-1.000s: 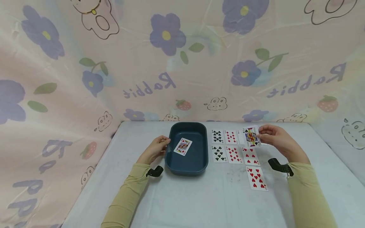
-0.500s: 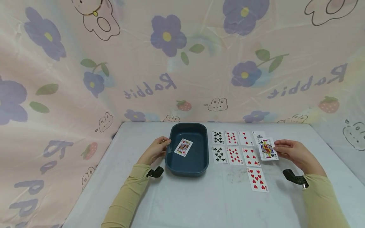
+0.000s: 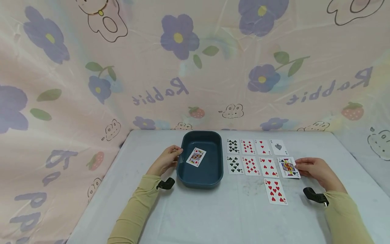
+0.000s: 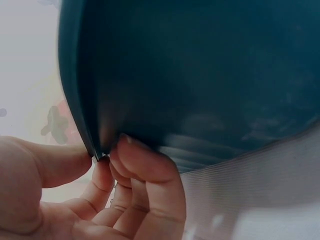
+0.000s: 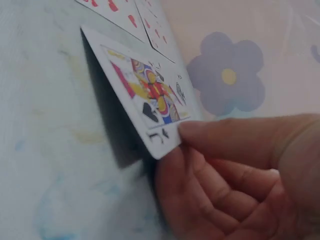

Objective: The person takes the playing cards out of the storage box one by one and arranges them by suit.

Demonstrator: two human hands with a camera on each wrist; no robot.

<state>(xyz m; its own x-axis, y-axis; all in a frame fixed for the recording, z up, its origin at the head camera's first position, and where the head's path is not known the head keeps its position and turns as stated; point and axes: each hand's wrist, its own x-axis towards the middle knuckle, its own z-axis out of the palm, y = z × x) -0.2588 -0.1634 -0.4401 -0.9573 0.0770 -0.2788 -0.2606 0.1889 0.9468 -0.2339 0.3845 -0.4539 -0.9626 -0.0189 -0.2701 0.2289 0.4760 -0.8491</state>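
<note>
My left hand (image 3: 166, 160) pinches the left rim of a dark blue tray (image 3: 199, 185) between thumb and fingers. In the left wrist view the thumb (image 4: 62, 162) presses the rim from one side, curled fingers from the other. A red-suited face card (image 3: 196, 157) lies slanted inside the tray. On the right, my right hand (image 3: 320, 172) pinches a jack of spades (image 3: 288, 167) by its right edge, just below the ace of spades (image 3: 278, 147). The right wrist view shows this jack tilted, with a dark shadow under its raised edge.
Left of the jack, club cards (image 3: 234, 165), diamond cards (image 3: 251, 165) and heart cards (image 3: 268, 167) lie face up in columns. A separate heart card (image 3: 275, 191) lies nearest the front. The white table (image 3: 213, 217) meets a flower-printed cloth (image 3: 179, 84) at the back.
My right hand has carried the jack of spades rightward, toward me and down, from over the top row to below the ace, which is now uncovered. The left hand and tray have stayed put.
</note>
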